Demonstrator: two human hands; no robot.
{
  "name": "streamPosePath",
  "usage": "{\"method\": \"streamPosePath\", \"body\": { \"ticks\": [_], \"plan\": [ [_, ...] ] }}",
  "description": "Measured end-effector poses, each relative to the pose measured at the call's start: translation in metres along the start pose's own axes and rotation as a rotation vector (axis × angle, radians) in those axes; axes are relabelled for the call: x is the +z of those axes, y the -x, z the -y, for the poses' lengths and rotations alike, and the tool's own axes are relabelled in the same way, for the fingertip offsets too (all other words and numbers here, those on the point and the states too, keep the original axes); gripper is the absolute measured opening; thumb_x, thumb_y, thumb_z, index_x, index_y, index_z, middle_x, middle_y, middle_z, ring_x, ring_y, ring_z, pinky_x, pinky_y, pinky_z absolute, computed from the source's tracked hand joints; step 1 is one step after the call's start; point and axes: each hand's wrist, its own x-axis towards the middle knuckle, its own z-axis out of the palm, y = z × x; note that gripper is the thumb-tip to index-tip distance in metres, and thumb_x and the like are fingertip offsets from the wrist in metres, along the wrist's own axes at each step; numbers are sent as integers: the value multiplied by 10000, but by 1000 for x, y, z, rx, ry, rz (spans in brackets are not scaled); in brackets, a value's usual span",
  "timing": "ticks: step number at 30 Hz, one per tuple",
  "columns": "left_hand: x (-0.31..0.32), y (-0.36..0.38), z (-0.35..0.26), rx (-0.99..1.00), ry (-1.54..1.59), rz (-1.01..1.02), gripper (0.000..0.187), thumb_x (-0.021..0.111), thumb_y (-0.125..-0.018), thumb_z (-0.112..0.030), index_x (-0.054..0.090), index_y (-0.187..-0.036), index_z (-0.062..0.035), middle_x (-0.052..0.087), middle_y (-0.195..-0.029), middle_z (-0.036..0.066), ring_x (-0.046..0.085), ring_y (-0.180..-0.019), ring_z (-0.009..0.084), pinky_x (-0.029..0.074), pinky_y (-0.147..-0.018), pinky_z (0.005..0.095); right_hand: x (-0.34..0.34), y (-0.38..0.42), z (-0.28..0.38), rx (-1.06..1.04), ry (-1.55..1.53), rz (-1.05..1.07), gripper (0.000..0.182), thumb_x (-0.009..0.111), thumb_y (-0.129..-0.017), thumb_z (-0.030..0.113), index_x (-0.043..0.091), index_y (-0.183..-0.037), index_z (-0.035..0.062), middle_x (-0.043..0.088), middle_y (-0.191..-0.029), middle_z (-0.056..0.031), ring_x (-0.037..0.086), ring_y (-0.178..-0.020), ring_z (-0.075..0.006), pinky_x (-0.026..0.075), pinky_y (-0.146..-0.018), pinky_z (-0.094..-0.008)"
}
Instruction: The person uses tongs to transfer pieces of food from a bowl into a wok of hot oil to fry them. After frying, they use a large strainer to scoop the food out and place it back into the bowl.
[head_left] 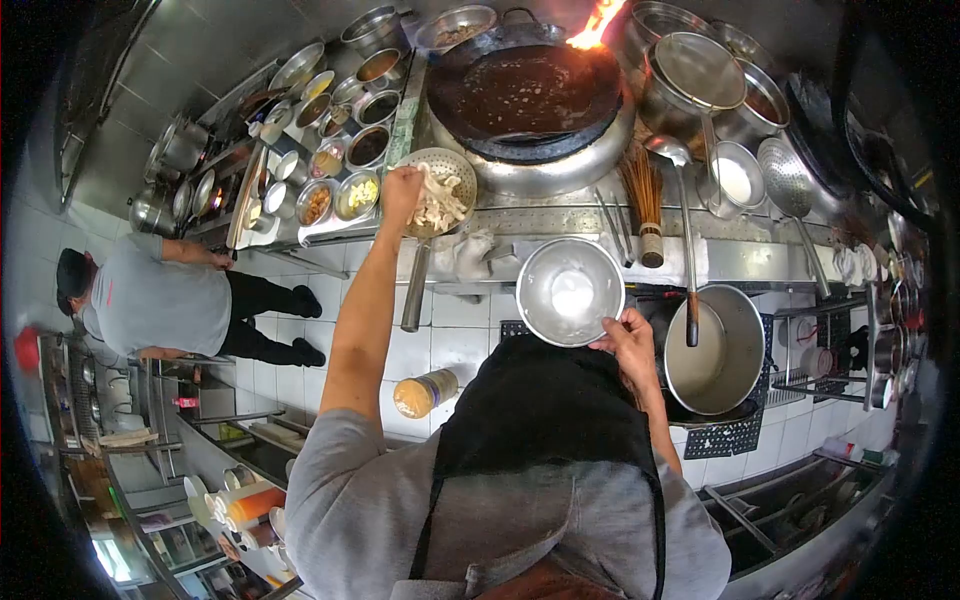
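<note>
My left hand (404,192) is closed at the left side of a perforated metal strainer (462,173), its fingers on the pale, torn-looking food pieces (438,206) heaped there. The strainer rests at the counter's front edge, with its long handle (416,290) hanging out toward me. My right hand (630,345) grips the lower right rim of a shiny metal bowl (572,292). The bowl is tipped so that its inside faces up at me, and only a bright reflection shows in it. It is held in front of my black apron.
Flame (597,25) rises behind a large dark wok (525,95). A bamboo brush (648,205) and a ladle (688,240) lie right of it. A deep pot (712,350) stands at my right. Ingredient bowls (357,195) crowd the left. Another person (165,290) stands far left.
</note>
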Motion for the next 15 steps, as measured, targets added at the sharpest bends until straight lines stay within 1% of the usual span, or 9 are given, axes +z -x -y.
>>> {"method": "streamPosePath", "body": {
  "ticks": [3, 4, 7, 8, 10, 12, 13, 14, 15],
  "plan": [
    [-3, -19, 43, 11, -316, 96, 266, 677, -766, -259, 703, -838, -5, 680, -798, 190, 645, -685, 341, 500, -624, 427, -6, -5, -11, 16, -14, -12, 135, 569, -908, 36, 487, -802, 56, 579, -786, -51, 601, -645, -109, 590, -591, -291],
    [-3, -12, 48, 130, -444, -52, 284, 690, -756, -270, 696, -812, 8, 676, -773, 194, 657, -698, 331, 506, -637, 422, -4, -3, -10, 20, -11, -9, 135, 569, -908, 36, 487, -802, 56, 579, -786, -51, 601, -645, -109, 590, -591, -291],
    [-17, -6, 52, 227, -362, -180, 316, 700, -758, -292, 693, -823, 17, 673, -746, 188, 657, -703, 347, 512, -650, 423, -1, -3, -5, -6, -23, -19, 143, 573, -908, 45, 482, -798, 55, 564, -761, -44, 599, -639, -108, 591, -587, -290],
    [-24, -4, 55, 245, -139, -198, 342, 682, -790, -299, 671, -782, 42, 645, -700, 211, 639, -668, 373, 491, -619, 444, -2, -2, -8, -7, -24, -21, 143, 574, -908, 48, 482, -798, 53, 567, -757, -48, 598, -634, -109, 592, -586, -290],
    [-47, 13, 55, 72, -207, -154, 348, 619, -847, -279, 647, -750, 54, 614, -652, 232, 625, -624, 382, 457, -575, 465, -3, 2, -11, -4, -32, -38, 144, 574, -908, 51, 483, -798, 52, 569, -752, -51, 597, -628, -110, 592, -585, -290],
    [-61, 46, 91, 82, -408, -113, 391, 569, -878, -290, 624, -717, 62, 592, -635, 254, 612, -590, 383, 422, -549, 482, -3, 4, -12, -3, -37, -53, 139, 572, -909, 54, 485, -801, 46, 590, -760, -67, 607, -626, -120, 592, -589, -294],
    [-71, 75, 84, -10, -306, 49, 424, 551, -882, -334, 632, -722, 51, 603, -664, 257, 605, -610, 416, 436, -569, 491, -4, 4, -13, -3, -38, -59, 139, 572, -909, 54, 485, -801, 46, 590, -760, -67, 607, -626, -120, 592, -589, -294],
    [-69, 98, 127, 126, -375, 40, 417, 561, -873, -339, 624, -728, 47, 598, -655, 249, 606, -593, 384, 453, -568, 473, -6, 5, -15, 2, -38, -75, 119, 568, -909, 51, 497, -815, 38, 601, -769, -77, 615, -631, -126, 592, -591, -297],
    [-67, 121, 154, -67, -403, 181, 374, 569, -878, -323, 642, -784, 31, 614, -635, 202, 618, -587, 285, 473, -558, 414, -7, 5, -15, 6, -36, -90, 99, 564, -910, 48, 508, -829, 30, 612, -779, -87, 623, -636, -133, 593, -593, -299]
  ]
}}
